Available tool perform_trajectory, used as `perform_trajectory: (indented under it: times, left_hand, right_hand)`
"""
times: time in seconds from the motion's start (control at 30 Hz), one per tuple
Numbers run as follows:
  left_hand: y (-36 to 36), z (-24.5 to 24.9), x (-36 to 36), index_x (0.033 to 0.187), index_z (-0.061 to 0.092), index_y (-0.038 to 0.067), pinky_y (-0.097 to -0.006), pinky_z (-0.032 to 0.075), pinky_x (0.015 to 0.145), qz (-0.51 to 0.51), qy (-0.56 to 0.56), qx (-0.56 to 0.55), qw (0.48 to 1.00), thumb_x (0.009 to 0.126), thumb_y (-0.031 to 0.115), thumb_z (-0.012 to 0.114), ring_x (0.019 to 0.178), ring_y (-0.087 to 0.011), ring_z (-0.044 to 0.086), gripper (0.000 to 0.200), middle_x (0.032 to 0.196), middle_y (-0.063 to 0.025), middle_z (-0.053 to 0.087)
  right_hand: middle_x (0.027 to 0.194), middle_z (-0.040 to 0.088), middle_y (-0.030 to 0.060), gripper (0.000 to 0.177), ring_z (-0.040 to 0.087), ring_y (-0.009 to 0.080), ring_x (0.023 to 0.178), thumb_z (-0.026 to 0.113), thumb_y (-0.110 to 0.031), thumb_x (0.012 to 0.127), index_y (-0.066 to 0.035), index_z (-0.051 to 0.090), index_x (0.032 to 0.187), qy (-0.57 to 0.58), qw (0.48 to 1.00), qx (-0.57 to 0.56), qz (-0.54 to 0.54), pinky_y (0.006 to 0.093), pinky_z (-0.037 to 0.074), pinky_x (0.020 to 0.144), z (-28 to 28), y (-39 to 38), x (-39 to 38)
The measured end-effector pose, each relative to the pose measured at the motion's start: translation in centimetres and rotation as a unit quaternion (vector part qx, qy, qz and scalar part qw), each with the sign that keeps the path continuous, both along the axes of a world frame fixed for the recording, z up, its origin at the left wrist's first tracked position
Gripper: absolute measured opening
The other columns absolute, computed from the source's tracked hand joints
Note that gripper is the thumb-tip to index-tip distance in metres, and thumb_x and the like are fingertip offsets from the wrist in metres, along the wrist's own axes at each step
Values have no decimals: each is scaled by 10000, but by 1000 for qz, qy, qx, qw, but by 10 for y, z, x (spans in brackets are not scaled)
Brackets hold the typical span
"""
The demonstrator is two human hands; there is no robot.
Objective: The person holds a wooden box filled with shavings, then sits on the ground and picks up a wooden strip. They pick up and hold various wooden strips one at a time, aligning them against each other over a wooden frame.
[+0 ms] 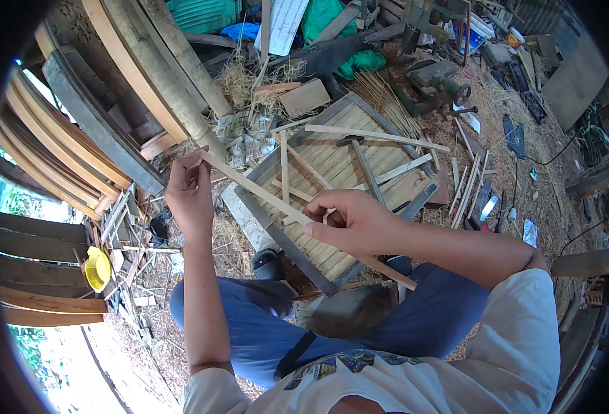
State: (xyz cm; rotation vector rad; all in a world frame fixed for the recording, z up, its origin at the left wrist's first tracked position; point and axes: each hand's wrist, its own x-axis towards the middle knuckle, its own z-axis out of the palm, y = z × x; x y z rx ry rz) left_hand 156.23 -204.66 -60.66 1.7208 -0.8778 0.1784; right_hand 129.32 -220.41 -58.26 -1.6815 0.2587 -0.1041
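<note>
A long thin wooden strip runs diagonally in front of me, above a framed wooden panel. Its upper left end is pinched between the fingertips of my left hand. Near its middle, my right hand is closed round it, and the strip's lower end sticks out beneath my right forearm, over my thigh. Several loose strips, among them a long one, lie across the panel. A hammer rests there too, its dark head toward the panel's far side.
A yellow bowl stands at the left near stacked curved boards. Long timbers lean at the upper left. Scattered strips lie to the right of the panel. Metal equipment stands at the upper right. Shavings cover the ground.
</note>
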Motion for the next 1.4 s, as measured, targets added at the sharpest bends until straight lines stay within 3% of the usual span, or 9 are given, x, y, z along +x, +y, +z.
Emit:
perform_trajectory:
  times: [0.13,0.3,0.5,0.6,0.8,1.2,1.3,1.4]
  left_hand:
    - [2,1,5,1098,632,-39,-265,594,829,2,13,10,1000,1000,-70,635,960,-110,714,103,1161,-119,770]
    - [1,0,3,1074,621,-42,-267,587,829,-2,16,-16,1000,1003,-72,628,978,-119,718,77,1127,-126,776]
    - [3,-3,-1,1071,618,-24,-290,596,837,16,-8,-28,999,999,-53,646,967,-135,736,82,1084,-127,784]
    - [5,3,-8,1091,625,-10,-302,600,829,42,-40,12,998,1001,-29,659,969,-136,743,98,1075,-120,785]
    - [1,1,-9,1177,663,17,-301,598,809,63,-51,-8,997,1002,-22,659,952,-136,742,179,1025,-118,783]
    - [-2,-3,1,1211,686,10,-297,592,815,26,-60,-11,998,997,-35,648,899,-112,726,222,984,-115,777]
    - [-3,1,-4,1195,695,18,-292,588,792,55,-62,14,996,993,-11,671,876,-115,728,206,974,-113,777]
    - [-3,12,-18,1199,679,-4,-279,565,856,50,-3,8,999,1036,15,636,936,-112,698,170,995,-88,733]
  right_hand:
    - [973,687,29,252,587,44,723,740,-163,990,21,698,1157,9,996,88,31,244,475,611,9,-2,0]
    - [1061,693,47,343,622,40,743,756,-149,982,53,680,1249,14,994,108,24,233,498,592,26,-2,-1]
    - [1052,694,42,371,642,57,735,758,-142,979,50,668,1283,40,989,143,23,244,528,582,31,1,-2]
    - [968,659,16,337,623,47,678,736,-104,995,71,655,1273,28,989,143,14,231,515,569,32,5,-2]
    - [1051,688,32,342,632,49,722,738,-140,990,46,672,1269,27,993,110,23,243,531,583,29,5,-3]
    - [988,661,8,318,613,36,720,725,-132,1004,36,663,1267,51,996,71,25,220,512,590,25,-5,2]
    - [951,673,-3,261,601,38,705,719,-96,987,13,686,1222,37,999,-22,3,222,490,593,8,-20,4]
    - [914,677,-3,251,588,39,678,729,-97,956,13,692,1179,17,992,-54,-115,242,479,593,-22,-42,12]
